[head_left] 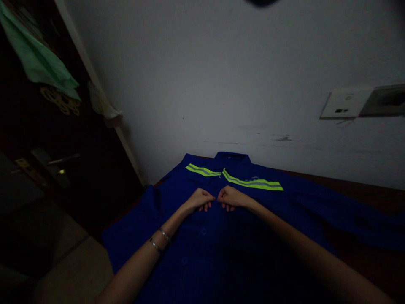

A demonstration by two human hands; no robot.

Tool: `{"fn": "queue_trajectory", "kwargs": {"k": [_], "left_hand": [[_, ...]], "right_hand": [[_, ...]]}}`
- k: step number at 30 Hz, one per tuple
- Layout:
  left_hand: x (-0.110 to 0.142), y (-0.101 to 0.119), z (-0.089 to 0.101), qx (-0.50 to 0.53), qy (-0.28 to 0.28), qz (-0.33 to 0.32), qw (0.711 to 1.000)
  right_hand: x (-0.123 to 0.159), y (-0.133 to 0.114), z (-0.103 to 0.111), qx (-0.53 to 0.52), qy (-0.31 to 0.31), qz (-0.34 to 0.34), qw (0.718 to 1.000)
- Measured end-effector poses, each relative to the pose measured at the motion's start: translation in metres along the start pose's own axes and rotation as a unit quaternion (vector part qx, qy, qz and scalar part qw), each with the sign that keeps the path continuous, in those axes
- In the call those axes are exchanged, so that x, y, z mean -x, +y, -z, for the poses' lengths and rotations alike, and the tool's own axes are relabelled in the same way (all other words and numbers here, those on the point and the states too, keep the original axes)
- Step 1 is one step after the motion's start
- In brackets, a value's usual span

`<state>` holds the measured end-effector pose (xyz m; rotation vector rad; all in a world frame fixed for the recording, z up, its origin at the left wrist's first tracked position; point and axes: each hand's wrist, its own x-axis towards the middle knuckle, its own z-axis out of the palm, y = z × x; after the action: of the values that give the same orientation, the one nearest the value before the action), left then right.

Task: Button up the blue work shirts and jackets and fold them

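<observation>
A blue work jacket (265, 202) lies spread front up, its collar (232, 158) toward the wall. Yellow-green reflective strips (253, 183) with a grey band cross its chest. My left hand (201, 199) pinches the jacket's front edge just below the strips. Close beside it on the right, my right hand (230, 197) is closed in a pinch on the other side of the front opening. The fingertips nearly meet, and any button between them is too small to make out. Pale round buttons (203, 231) show lower on the front.
Under the jacket is a dark reddish table (373, 194) against a pale wall (202, 76). A socket plate (343, 103) is on the wall at right. At left stands a dark door with a metal handle (63, 159) and a hanging green cloth (41, 59). The floor is tiled.
</observation>
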<state>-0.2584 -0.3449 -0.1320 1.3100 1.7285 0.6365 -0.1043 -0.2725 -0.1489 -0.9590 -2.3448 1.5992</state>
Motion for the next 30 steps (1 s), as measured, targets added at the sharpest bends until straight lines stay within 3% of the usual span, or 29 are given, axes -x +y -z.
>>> {"fn": "queue_trajectory", "kwargs": {"k": [6, 14, 19, 25, 30], "left_hand": [[-0.004, -0.01, 0.005, 0.031, -0.039, -0.011, 0.999], [0.002, -0.01, 0.002, 0.078, -0.016, -0.015, 0.997], [0.009, -0.006, 0.004, 0.059, -0.056, 0.009, 0.997], [0.011, -0.006, -0.001, 0.059, -0.002, 0.008, 0.998], [0.012, -0.004, -0.002, 0.065, -0.005, 0.002, 0.998]], "right_hand": [[-0.003, -0.004, 0.0, -0.023, -0.028, -0.015, 0.999], [-0.001, -0.003, 0.004, -0.015, -0.038, 0.027, 0.999], [0.0, -0.004, 0.005, -0.033, -0.031, 0.027, 0.999], [-0.004, 0.0, 0.004, -0.042, -0.032, 0.057, 0.997], [-0.004, 0.003, 0.005, -0.027, -0.044, 0.088, 0.995]]}}
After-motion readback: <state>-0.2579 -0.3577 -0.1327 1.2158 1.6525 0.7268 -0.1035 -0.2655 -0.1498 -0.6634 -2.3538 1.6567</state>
